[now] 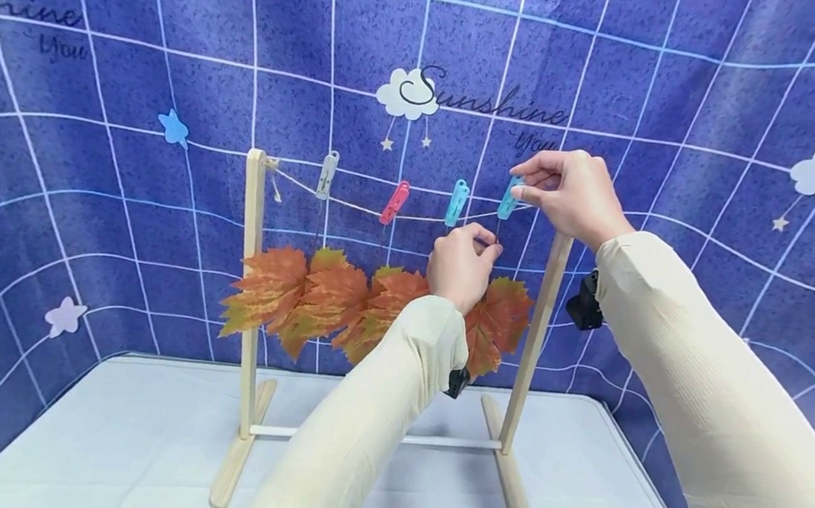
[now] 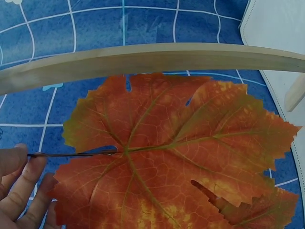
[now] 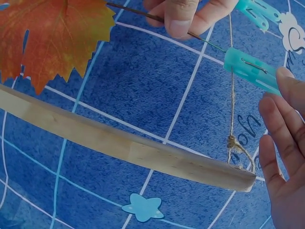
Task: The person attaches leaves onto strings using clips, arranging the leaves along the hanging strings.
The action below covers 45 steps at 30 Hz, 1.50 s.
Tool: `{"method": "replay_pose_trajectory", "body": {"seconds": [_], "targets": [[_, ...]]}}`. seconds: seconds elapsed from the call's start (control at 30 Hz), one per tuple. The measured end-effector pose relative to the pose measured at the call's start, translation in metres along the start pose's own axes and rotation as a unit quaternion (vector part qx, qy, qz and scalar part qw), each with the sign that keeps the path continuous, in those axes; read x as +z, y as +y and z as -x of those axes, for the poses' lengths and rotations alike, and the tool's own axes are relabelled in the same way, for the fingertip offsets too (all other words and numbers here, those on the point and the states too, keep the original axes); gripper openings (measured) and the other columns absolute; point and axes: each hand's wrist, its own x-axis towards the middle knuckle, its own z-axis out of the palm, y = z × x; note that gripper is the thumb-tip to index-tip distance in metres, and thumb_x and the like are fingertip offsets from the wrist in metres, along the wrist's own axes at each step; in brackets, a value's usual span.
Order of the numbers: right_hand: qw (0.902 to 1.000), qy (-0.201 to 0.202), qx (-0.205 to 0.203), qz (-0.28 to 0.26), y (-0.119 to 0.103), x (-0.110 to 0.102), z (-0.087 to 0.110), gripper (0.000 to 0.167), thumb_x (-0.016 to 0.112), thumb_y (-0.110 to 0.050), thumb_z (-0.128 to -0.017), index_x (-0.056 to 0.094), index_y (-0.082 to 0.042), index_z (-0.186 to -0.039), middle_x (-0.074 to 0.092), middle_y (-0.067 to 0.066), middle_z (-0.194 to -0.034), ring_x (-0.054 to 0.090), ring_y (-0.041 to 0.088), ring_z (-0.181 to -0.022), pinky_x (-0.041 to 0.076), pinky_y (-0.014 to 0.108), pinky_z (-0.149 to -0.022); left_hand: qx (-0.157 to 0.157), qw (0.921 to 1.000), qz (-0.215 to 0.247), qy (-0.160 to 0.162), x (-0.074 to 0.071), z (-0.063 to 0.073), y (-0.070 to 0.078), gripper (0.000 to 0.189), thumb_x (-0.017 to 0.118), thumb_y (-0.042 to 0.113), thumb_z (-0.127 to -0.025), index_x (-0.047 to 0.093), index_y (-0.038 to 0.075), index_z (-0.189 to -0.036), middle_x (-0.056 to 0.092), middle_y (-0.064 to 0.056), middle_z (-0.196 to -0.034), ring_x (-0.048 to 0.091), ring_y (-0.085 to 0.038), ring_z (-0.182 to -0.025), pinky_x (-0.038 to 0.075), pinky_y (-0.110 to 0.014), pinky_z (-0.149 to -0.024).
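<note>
My right hand [image 1: 576,194] pinches a light blue clothespin [image 1: 508,198] between thumb and fingers, near the right end of a thin string [image 1: 353,204]. Just below, my left hand [image 1: 461,267] grips the thin dark stem [image 2: 71,154] of an orange-red maple leaf [image 1: 504,319]. In the right wrist view, the stem's tip reaches the lower end of the clothespin [image 3: 252,71], which sits over the string. More maple leaves [image 1: 327,299] hang in a row to the left, partly covered by my left hand and sleeve.
The string spans a wooden frame with a left post [image 1: 251,270] and right post [image 1: 540,336]. A grey clothespin [image 1: 327,175], a pink one [image 1: 394,202] and another blue one [image 1: 457,203] sit along it. The frame stands on a white table [image 1: 131,424] before a blue curtain [image 1: 202,4].
</note>
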Motion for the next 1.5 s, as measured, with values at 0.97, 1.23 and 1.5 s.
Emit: {"method": "replay_pose_trajectory", "body": {"seconds": [0.97,1.23,1.5], "targets": [[0.9965,-0.063,0.012,0.053,-0.005,0.0,0.005,0.047,0.059,-0.023,-0.105,0.053,-0.008,-0.148,0.064,0.02,-0.132,0.058,0.037,-0.119,0.045,0.052,-0.1,0.022,0.9993,0.016,-0.025,-0.013,0.009,0.001,0.021,0.069,0.027,-0.099,0.073,0.015,-0.116,0.077,-0.001,-0.097,0.07,-0.018,-0.09,0.054,-0.037,-0.083],[0.9967,-0.021,-0.019,0.075,-0.005,0.004,0.013,0.048,0.064,-0.021,-0.102,0.054,-0.006,-0.147,0.056,0.02,-0.144,0.051,0.041,-0.132,0.038,0.055,-0.109,0.045,0.9979,0.01,-0.046,-0.025,0.022,-0.007,0.017,0.07,0.028,-0.098,0.075,0.016,-0.11,0.076,0.002,-0.091,0.068,-0.014,-0.083,0.053,-0.034,-0.078],[0.9934,0.018,-0.063,0.094,-0.003,0.013,0.034,0.043,0.068,-0.018,-0.098,0.061,-0.003,-0.138,0.056,0.021,-0.14,0.048,0.044,-0.132,0.037,0.059,-0.108,0.074,0.9951,0.012,-0.065,-0.039,0.036,-0.016,0.017,0.07,0.027,-0.098,0.074,0.016,-0.109,0.076,0.002,-0.093,0.068,-0.013,-0.086,0.053,-0.033,-0.079]]}}
